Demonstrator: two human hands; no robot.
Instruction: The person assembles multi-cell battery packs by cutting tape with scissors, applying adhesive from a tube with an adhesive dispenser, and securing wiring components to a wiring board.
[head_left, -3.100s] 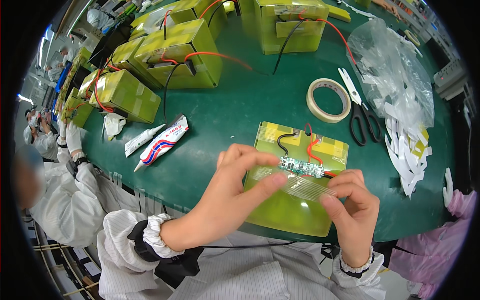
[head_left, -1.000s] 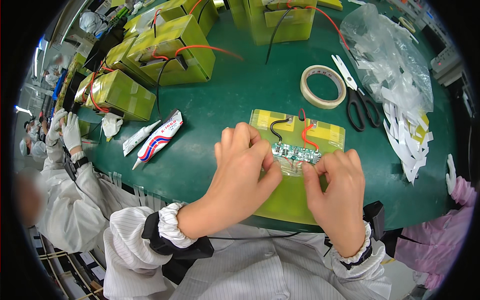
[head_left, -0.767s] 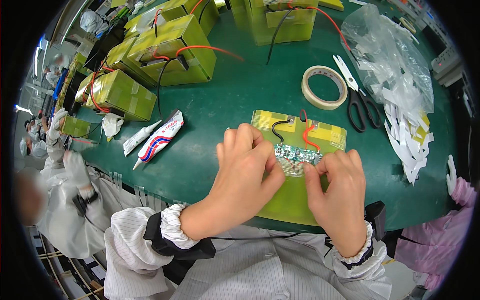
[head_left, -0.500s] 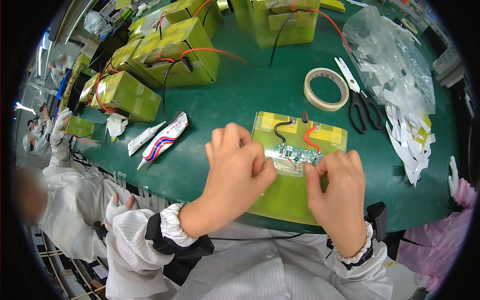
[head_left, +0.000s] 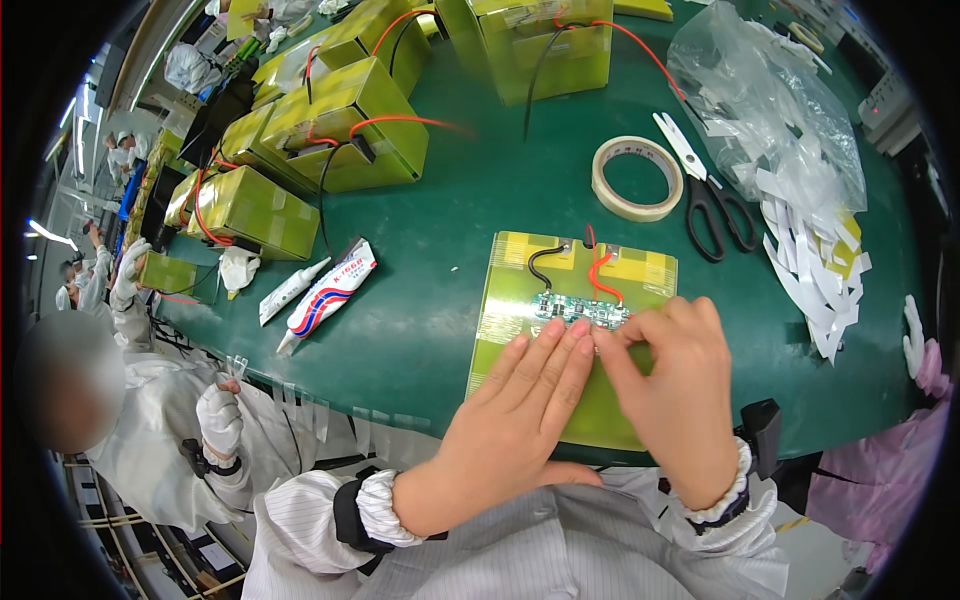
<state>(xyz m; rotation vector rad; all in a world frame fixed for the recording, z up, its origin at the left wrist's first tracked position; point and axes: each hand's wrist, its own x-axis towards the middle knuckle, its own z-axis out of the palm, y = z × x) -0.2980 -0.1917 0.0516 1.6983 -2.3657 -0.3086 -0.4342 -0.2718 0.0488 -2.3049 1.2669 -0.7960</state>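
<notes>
A flat yellow-green wrapped battery pack (head_left: 602, 415) lies on the table in front of me. On it sits a small green circuit board (head_left: 578, 309), with a curved black wire (head_left: 534, 266) and a red wire (head_left: 598, 276) running to the pack's far end. My left hand (head_left: 500, 430) lies flat, fingers stretched over the pack, fingertips at the board's near edge. At the board's right end my right hand (head_left: 680, 390) has thumb and forefinger pinched together. Whatever is between them is too small or hidden to make out.
Beyond the pack lie a masking tape roll (head_left: 600, 190) and black-handled scissors (head_left: 706, 215). White strips (head_left: 815, 290) and clear plastic bags (head_left: 760, 110) cover the right. Glue tubes (head_left: 330, 292) and wired yellow-green packs (head_left: 350, 130) are left. A co-worker's gloved hand (head_left: 220, 418) is at lower left.
My left hand has gone from curled fingers beside the board to lying flat across the pack. My right hand stays pinched near the board's right end. The co-worker's gloved hand has risen.
</notes>
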